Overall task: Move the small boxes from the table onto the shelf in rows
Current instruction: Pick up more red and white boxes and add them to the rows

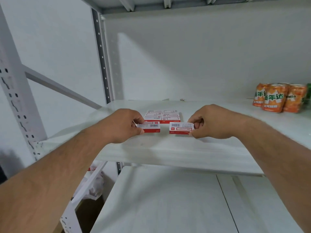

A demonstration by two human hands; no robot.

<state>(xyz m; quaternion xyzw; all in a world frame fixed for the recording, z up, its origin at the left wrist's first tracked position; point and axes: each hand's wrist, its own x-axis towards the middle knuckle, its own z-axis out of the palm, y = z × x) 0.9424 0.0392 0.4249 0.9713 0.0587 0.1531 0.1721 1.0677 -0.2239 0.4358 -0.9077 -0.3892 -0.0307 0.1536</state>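
On the white shelf board (168, 152) lie several small red-and-white boxes (162, 116) packed together in two columns, a little back from the front edge. My left hand (124, 125) is shut on one small box (150, 127), held just in front of the left column. My right hand (210, 122) is shut on another small box (180, 128), held in front of the right column. A gap separates the two held boxes. Whether they rest on the board or hover just above it, I cannot tell.
Orange drink cans (279, 98) stand at the back right of the same shelf. A perforated metal upright (18, 105) rises at the left. A lower white shelf (168, 204) lies below, and a plastic bag (92, 185) sits on the floor at the left.
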